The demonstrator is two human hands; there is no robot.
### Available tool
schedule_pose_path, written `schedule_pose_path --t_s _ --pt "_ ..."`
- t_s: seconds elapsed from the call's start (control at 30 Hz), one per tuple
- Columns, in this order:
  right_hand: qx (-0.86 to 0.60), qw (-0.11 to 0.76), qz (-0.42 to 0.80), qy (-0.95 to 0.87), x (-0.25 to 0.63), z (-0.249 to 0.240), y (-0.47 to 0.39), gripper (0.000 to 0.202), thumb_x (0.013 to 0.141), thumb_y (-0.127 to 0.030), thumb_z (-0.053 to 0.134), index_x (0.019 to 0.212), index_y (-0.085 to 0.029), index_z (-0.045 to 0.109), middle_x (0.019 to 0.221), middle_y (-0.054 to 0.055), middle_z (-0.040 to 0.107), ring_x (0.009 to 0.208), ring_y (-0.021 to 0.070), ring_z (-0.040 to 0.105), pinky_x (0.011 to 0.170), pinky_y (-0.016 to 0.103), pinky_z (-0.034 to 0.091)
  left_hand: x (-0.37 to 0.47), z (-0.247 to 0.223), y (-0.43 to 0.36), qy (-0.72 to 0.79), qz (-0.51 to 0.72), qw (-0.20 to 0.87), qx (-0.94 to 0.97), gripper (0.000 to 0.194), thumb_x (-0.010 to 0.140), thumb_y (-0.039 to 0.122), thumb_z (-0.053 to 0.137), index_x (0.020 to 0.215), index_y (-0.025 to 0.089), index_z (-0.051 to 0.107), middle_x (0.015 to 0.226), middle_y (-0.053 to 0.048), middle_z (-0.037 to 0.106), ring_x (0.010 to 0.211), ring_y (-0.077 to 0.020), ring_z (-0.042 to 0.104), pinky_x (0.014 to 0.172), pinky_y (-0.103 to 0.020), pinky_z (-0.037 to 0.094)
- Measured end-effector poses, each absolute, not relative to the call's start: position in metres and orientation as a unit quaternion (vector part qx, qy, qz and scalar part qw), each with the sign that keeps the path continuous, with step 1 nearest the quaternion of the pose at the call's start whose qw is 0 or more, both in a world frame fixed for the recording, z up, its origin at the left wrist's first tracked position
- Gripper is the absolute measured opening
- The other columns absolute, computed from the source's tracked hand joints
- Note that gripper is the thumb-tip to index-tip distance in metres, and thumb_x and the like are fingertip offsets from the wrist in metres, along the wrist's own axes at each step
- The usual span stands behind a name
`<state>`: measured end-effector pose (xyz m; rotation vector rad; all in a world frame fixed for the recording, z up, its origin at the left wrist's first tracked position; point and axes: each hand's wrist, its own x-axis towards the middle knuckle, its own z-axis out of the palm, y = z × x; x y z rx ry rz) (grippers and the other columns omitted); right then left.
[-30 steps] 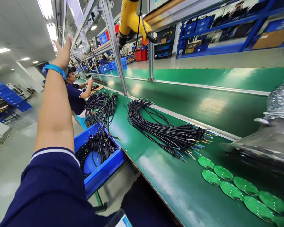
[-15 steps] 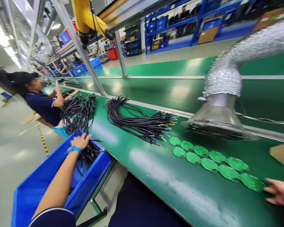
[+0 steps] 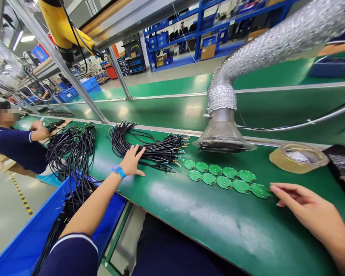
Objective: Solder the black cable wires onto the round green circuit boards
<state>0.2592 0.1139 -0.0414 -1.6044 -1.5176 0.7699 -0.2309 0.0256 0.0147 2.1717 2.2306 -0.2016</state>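
Observation:
My left hand (image 3: 132, 161), with a blue band at the wrist, is open with its fingers spread. It reaches over the near edge of a bundle of black cables (image 3: 161, 147) with bared coloured wire ends; whether it touches them I cannot tell. Two rows of round green circuit boards (image 3: 224, 182) lie to the right of the wire ends. My right hand (image 3: 307, 203) is at the right end of the near row, its thumb and curled fingers closed at the edge of the last circuit board (image 3: 260, 190).
A fume hood (image 3: 224, 132) on a silver duct hangs behind the boards. A tape roll (image 3: 299, 158) sits at the right. At left are another cable heap (image 3: 71, 147), a blue bin (image 3: 25, 245) holding cables, and a co-worker (image 3: 17, 145) at the green bench (image 3: 189, 214).
My left hand has moved from the cables in the blue bin to the cable bundle on the bench. My right hand stays by the last board. The view has swung right.

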Motion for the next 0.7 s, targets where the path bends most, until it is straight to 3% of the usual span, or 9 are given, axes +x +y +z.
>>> schedule_pose_path --t_s 0.17,0.27,0.4,0.53,0.7 --pt "-0.592 0.393 0.305 -0.634 0.262 -0.05 0.12 0.046 0.052 -0.068 0.061 0.066 -0.024 0.066 0.063 0.011 0.065 0.043 0.0194 0.055 0.044 0.037 0.045 -0.231 0.006 0.085 0.67 -0.042 -0.007 0.742 0.101 0.068 0.058 0.069 0.145 0.011 0.022 0.149 -0.021 0.024 0.139 -0.0344 0.019 0.114 -0.047 0.01" --pt "-0.567 0.405 0.264 -0.667 0.263 -0.054 0.119 0.051 0.06 -0.072 0.055 0.07 -0.022 0.065 0.063 0.008 0.063 0.046 0.0176 0.053 0.048 0.036 0.046 -0.237 0.003 0.104 0.664 -0.029 -0.005 0.747 0.093 0.072 0.055 0.067 0.143 0.01 0.026 0.144 -0.021 0.034 0.135 -0.0328 0.029 0.114 -0.047 0.014" --pt "-0.499 0.397 0.195 -0.746 0.255 -0.056 0.111 0.046 0.067 -0.066 0.058 0.078 -0.021 0.066 0.081 0.009 0.065 0.073 0.0214 0.06 0.073 0.039 0.05 -0.234 0.002 0.116 0.664 0.002 0.015 0.747 0.091 0.072 0.053 0.068 0.142 0.011 0.028 0.142 -0.02 0.037 0.131 -0.0322 0.036 0.11 -0.044 0.026" --pt "-0.406 0.345 0.145 -0.833 0.238 -0.063 0.108 0.046 0.069 -0.06 0.063 0.095 -0.022 0.067 0.103 0.009 0.065 0.098 0.0275 0.059 0.092 0.046 0.044 -0.229 0.009 0.124 0.677 0.03 0.055 0.734 0.095 0.068 0.059 0.068 0.142 0.012 0.031 0.127 -0.017 0.052 0.116 -0.0298 0.052 0.1 -0.037 0.04" --pt "-0.34 0.296 0.01 -0.893 0.227 -0.077 0.114 0.041 0.084 -0.054 0.05 0.101 -0.02 0.064 0.103 0.009 0.065 0.095 0.025 0.06 0.086 0.044 0.045 -0.216 0.011 0.146 0.705 0.068 0.083 0.701 0.06 0.088 0.049 0.048 0.132 0.01 0.046 0.125 -0.016 0.054 0.119 -0.0256 0.05 0.103 -0.033 0.037"
